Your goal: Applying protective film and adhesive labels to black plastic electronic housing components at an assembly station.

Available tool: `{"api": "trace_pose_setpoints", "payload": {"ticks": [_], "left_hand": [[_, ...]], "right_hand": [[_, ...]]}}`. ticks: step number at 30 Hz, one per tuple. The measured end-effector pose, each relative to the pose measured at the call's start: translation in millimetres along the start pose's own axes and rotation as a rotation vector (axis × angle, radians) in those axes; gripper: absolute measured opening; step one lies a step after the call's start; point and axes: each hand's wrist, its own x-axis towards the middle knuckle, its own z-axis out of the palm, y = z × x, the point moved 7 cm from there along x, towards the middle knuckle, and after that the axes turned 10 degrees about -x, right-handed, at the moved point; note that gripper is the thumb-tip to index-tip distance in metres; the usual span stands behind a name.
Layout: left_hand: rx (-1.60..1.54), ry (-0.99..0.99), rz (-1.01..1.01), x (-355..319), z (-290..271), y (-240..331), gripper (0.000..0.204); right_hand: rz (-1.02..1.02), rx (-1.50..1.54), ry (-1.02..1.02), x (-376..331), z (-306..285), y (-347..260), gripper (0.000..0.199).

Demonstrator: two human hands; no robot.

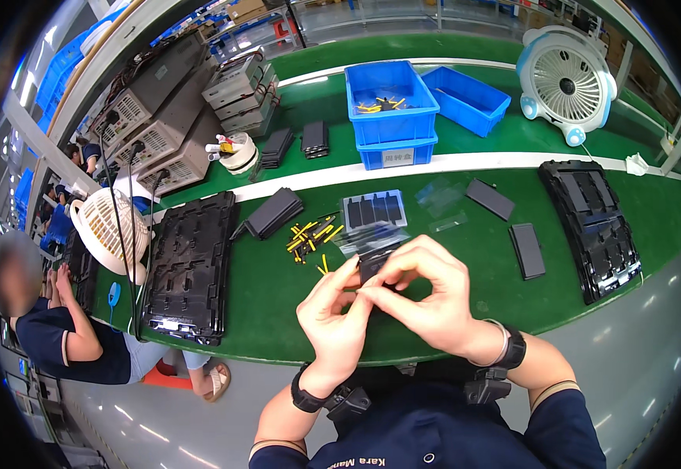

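Observation:
My left hand [332, 313] and my right hand [426, 289] meet above the near part of the green table. Their fingertips pinch a small black flat piece [373, 264] between them. Clear film [371, 237] sticks out beyond it; whether the two are joined I cannot tell. Just past my hands is a shallow pale tray [401, 205] of black rectangular pieces. Left of it lies a loose pile of yellow-and-black strips [309, 237]. More clear film sheets [438, 197] lie to the tray's right. Dark flat blocks [490, 199] rest farther right, and a stack of them [274, 213] at the left.
Black moulded trays stand at left [188, 266] and right [590, 227]. Blue bins [391, 125] are at the back, one with yellow strips. A white fan [114, 230] and a blue-white fan [567, 82] flank the table. Another person [82, 336] sits at far left.

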Motion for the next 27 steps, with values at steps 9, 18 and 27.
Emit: {"api": "trace_pose_setpoints", "payload": {"ticks": [9, 18, 27], "left_hand": [[0.228, -0.042, 0.121, 3.0, 8.6, 8.3, 0.036], [0.094, -0.011, 0.037, 2.3, 7.9, 2.9, 0.028], [0.151, -0.099, -0.025, 4.4, 9.5, 12.1, 0.028]], "right_hand": [[0.177, 0.113, -0.064, 4.1, 2.4, 15.5, 0.008], [0.214, 0.106, -0.131, 6.6, 3.5, 18.1, 0.005], [0.192, -0.104, -0.167, 21.8, -14.3, 11.2, 0.028]]}}
